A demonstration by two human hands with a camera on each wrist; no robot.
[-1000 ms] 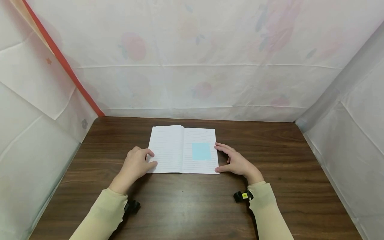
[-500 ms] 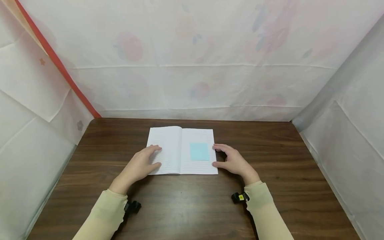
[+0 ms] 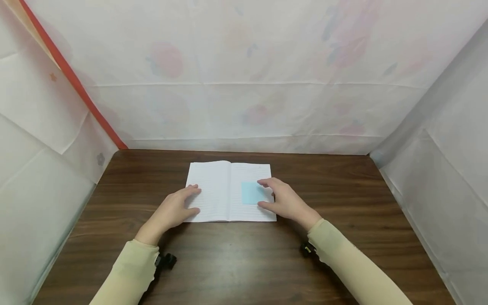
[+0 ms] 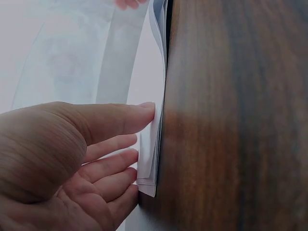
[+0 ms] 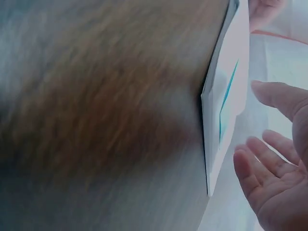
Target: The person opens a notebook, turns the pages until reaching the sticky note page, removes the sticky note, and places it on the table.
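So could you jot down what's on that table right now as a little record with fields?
Surface: dark wooden table
Main item: open lined notebook, lying flat
On right page: light blue sticky note
Left hand: fingers straight, resting on the left page's edge
Right hand: open, over the sticky note's right side; contact unclear
Surroundings: pale sheeting on three sides

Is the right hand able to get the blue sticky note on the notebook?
Probably yes. The right hand is open and hovers right at the blue sticky note, which lies uncovered on the notebook. The left hand rests on the other page, out of the way.
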